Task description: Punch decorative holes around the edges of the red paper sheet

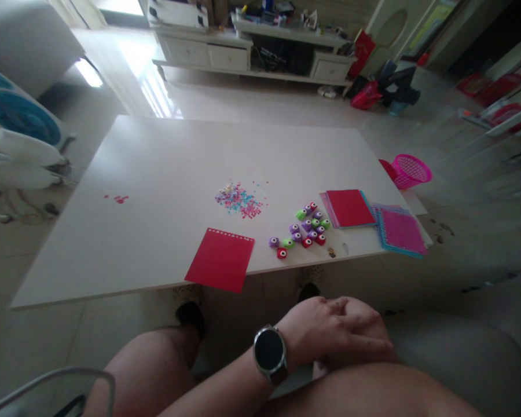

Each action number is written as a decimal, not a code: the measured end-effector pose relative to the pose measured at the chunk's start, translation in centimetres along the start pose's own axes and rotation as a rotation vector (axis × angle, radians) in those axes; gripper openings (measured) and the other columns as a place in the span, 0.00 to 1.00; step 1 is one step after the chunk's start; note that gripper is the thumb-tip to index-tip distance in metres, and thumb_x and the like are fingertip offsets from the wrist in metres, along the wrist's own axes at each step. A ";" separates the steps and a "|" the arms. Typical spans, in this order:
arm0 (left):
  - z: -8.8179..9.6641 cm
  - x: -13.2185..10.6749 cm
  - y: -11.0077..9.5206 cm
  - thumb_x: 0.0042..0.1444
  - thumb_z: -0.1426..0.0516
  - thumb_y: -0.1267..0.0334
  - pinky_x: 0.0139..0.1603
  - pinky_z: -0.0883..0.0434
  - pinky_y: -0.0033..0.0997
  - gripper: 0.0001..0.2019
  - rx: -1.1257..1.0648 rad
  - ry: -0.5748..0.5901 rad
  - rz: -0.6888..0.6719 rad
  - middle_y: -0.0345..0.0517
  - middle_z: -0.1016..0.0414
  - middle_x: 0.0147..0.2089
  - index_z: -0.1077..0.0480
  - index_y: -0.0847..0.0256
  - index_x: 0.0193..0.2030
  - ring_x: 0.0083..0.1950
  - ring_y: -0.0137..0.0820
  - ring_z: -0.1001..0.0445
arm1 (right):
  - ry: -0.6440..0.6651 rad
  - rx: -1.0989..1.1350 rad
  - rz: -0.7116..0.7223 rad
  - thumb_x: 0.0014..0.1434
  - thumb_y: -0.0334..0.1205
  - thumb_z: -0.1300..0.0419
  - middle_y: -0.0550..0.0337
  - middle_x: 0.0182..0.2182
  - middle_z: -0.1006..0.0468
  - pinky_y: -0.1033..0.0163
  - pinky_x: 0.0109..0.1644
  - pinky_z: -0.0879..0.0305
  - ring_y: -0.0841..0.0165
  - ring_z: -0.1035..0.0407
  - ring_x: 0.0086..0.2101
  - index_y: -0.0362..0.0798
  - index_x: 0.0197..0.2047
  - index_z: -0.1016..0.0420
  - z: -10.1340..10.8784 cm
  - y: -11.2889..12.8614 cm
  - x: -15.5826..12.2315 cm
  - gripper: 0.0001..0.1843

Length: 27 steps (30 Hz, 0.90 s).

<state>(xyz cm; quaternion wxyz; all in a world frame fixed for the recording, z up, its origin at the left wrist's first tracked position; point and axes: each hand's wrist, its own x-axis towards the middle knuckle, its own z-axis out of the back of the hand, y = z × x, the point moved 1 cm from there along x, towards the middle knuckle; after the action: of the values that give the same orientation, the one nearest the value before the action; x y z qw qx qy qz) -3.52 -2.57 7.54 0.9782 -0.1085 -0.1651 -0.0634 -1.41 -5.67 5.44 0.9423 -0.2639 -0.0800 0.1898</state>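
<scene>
Left hand (334, 336) lies palm down on the right thigh (373, 388) just behind the knee, fingers loosely spread and pointing right, holding nothing; a dark watch (269, 350) sits on its wrist. Right hand not in view.

On the white surface (165, 168), left to right:
- A few red scraps (119, 198), far left, well apart from the rest.
- Red sheet (220, 259), nearest the hand, flat and overhanging the near edge (likely so a corner can be pinched from below). Its long axis runs from the near edge away from the person, tilted slightly right; the perforated edge points away.
- Confetti pile (239, 200), pink, blue and pale, beyond the sheet.
- Small punches (306, 227), purple, green and red, clustered near the front edge, seemingly kept within easy reach.
- Red paper stack (349, 207), then a pink stack (400, 230) at the right corner, squared up just beside each other.

Pink basket (410, 169) stands on the floor past the right edge.
</scene>
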 end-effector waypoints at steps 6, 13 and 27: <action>0.2 0.0 0.1 0.77 0.48 0.64 0.42 0.23 0.30 0.29 -0.027 0.031 0.004 0.40 0.32 0.79 0.39 0.29 0.79 0.68 0.36 0.23 | 0.021 0.072 0.016 0.66 0.31 0.35 0.29 0.65 0.23 0.03 0.67 0.53 0.15 0.51 0.73 0.40 0.46 0.08 -0.2 -0.2 0.1 0.12; 0.5 0.0 0.3 0.75 0.46 0.66 0.44 0.23 0.31 0.30 -0.049 0.041 -0.014 0.40 0.31 0.78 0.38 0.27 0.77 0.69 0.37 0.24 | 0.009 0.026 -0.001 0.67 0.33 0.36 0.32 0.65 0.23 0.04 0.67 0.55 0.16 0.48 0.73 0.43 0.47 0.08 -0.2 0.1 0.1 0.13; 0.5 0.1 0.4 0.76 0.47 0.65 0.45 0.21 0.33 0.32 -0.123 0.081 -0.005 0.46 0.28 0.75 0.45 0.35 0.82 0.70 0.37 0.24 | 0.030 0.064 -0.019 0.68 0.30 0.38 0.28 0.63 0.22 0.05 0.68 0.52 0.11 0.51 0.72 0.34 0.48 0.09 1.5 -0.1 0.2 0.15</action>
<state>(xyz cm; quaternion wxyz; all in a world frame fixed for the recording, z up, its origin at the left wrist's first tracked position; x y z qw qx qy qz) -3.52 -2.04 7.97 0.9755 -0.1653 -0.1214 -0.0800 -1.59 -4.94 6.75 0.9531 -0.2355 -0.0623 0.1794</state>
